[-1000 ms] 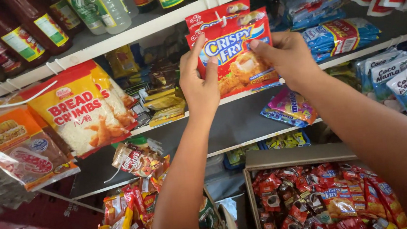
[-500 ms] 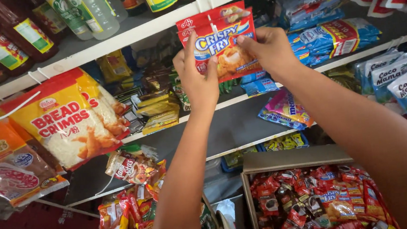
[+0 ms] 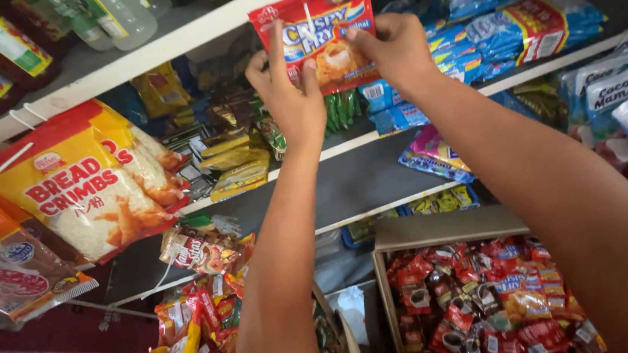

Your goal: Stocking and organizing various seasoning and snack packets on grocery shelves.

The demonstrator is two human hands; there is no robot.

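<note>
Both hands pinch a red breading-mix sachet (image 3: 321,36) and hold it up flat against the edge of the white upper shelf (image 3: 166,45): the left hand (image 3: 290,95) has its fingers closed on the sachet's lower left corner, the right hand (image 3: 394,48) on its right edge. Just behind it lie blue packets (image 3: 521,30) on the middle shelf. To the left hangs a large yellow-and-red breadcrumb bag (image 3: 95,188), bottles (image 3: 114,16) stand above, and a cardboard box of small red sachets (image 3: 484,298) sits below the right forearm
</note>
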